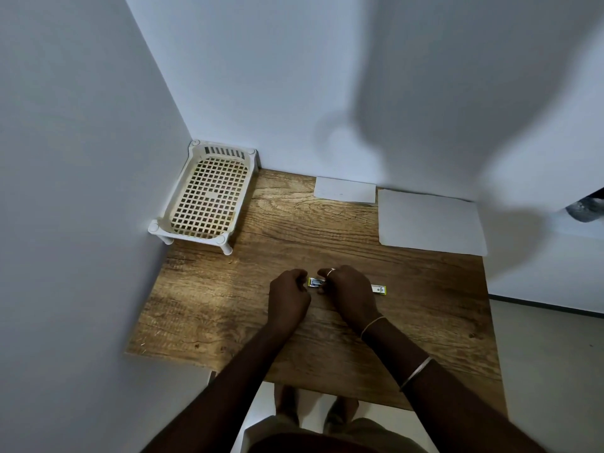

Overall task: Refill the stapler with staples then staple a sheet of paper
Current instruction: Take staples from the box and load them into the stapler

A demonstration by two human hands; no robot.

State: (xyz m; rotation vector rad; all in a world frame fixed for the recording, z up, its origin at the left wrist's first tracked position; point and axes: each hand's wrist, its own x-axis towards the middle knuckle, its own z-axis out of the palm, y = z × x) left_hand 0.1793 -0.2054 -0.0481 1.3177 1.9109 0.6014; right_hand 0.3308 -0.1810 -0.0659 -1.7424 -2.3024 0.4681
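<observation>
The stapler [316,282] is laid on the table [228,299] between both hands; its far end is covered by the right hand [351,291], fingers curled onto it; the left hand [289,297] is loosely curled just beside it, holding nothing visible; the sheet of paper [431,222] lies well beyond the right hand; no lettering is legible.

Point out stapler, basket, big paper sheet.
stapler [316,282]: head view, metal end showing between the hands
basket [209,194]: head view, lattice floor
big paper sheet [429,222]: head view, centre of sheet

No readable text anywhere. Faint marks on the small white card [344,190] and print on the yellow-edged stapler [379,289] (both too small to make out).
</observation>
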